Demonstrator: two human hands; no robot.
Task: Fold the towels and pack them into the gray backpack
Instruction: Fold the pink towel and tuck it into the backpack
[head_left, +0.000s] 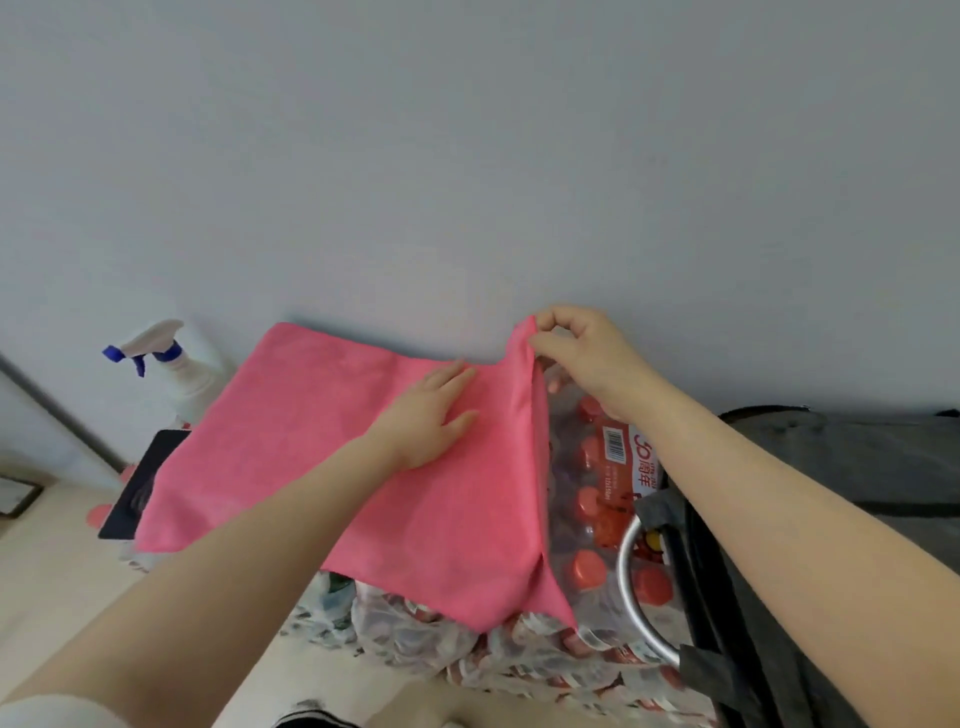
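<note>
Two hands: left hand (431, 415) presses, right hand (582, 348) pinches one pink towel (311, 447).

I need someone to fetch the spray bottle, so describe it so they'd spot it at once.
Start at the pink towel spread over the pack of bottles. Past its far left corner, against the wall, stands the spray bottle. It is the only white thing there, with a blue nozzle and trigger.

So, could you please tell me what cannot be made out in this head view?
- Gray backpack: cut off by the right edge; its opening is unseen.
- Pack of bottles: mostly covered by the pink towel.
- Dark flat object: partly under the towel, unidentifiable.
</note>
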